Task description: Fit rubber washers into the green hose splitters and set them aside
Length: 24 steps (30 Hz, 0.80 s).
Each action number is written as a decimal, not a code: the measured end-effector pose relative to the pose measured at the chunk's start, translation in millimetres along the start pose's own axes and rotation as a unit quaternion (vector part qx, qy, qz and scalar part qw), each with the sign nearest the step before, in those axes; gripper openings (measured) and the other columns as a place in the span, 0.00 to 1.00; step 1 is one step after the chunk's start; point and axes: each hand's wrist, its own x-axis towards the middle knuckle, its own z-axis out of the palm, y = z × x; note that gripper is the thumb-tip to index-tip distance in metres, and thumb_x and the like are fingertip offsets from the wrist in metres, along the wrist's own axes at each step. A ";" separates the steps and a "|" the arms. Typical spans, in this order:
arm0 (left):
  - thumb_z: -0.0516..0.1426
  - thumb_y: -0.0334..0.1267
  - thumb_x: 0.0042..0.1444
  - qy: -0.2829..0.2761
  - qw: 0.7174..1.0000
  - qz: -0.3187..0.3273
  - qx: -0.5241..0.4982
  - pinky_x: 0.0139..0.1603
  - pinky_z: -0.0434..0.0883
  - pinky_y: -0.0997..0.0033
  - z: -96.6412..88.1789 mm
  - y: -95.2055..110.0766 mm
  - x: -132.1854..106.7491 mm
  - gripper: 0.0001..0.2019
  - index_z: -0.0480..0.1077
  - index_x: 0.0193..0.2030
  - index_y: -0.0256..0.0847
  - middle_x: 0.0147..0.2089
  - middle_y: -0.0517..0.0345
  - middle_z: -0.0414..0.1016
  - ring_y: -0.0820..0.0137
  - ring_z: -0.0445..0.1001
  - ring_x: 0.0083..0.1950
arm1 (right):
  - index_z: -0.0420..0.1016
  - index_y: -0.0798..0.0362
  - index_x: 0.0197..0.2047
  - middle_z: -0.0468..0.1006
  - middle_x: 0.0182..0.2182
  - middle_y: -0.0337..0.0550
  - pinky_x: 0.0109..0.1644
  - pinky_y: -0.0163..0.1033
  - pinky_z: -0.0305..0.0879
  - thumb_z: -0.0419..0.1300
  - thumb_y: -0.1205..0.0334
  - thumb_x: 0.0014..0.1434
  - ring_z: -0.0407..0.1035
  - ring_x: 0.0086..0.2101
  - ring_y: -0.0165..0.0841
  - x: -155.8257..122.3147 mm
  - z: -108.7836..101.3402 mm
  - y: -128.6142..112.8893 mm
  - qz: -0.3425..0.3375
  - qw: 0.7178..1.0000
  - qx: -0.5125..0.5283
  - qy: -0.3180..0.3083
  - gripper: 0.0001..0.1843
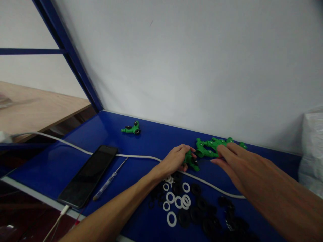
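Observation:
My left hand (176,157) is closed around a green Y-shaped hose connector (192,160) with a black part on it, low over the blue tabletop. To its right, my right hand (237,159) has its fingers curled inward with thumb and forefinger close together. What they hold, if anything, I cannot make out. Several green hose connectors (208,148) lie in a cluster behind and beside the right fingertips, partly covered by that hand. White rings (171,219) and black rings (184,217) are scattered nearer to me, below the left wrist.
One green connector with black valve handles (131,128) lies farther back left. A black phone (88,176) and a screwdriver (109,181) rest on the left. A white cable (141,156) crosses the table (148,139). White plastic wrapping (313,151) stands at right.

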 end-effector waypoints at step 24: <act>0.46 0.52 0.68 0.034 0.993 0.061 0.095 0.21 0.61 0.75 2.1 -6.1 3.0 0.22 0.72 0.49 0.38 0.46 0.54 0.76 0.81 0.64 0.19 | 0.46 0.48 0.77 0.61 0.71 0.51 0.59 0.60 0.73 0.46 0.73 0.63 0.58 0.68 0.54 -42.3 19.0 -15.3 0.038 0.999 -0.029 -0.013 0.40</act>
